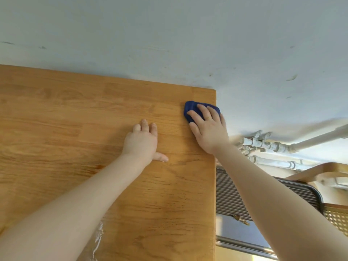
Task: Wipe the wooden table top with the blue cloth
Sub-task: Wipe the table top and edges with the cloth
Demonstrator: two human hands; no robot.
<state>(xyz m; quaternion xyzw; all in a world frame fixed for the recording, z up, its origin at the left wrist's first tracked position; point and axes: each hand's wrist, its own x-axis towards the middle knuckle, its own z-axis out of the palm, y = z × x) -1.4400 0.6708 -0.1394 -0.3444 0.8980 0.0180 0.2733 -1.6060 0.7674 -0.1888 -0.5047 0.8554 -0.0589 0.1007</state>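
Note:
The wooden table top (66, 113) fills the left and middle of the head view, its far right corner near the wall. A folded blue cloth (192, 107) lies at that corner, partly over the right edge. My right hand (209, 129) lies flat on the cloth with straight fingers, pressing it onto the wood. My left hand (143, 142) rests flat on the bare wood to the left of the cloth, fingers spread and thumb out to the right.
A pale wall (169, 34) rises right behind the table. Right of the table edge stand white pipes (273, 146), a ribbed metal unit (231, 193) and a wooden chair with a cane seat (337, 215).

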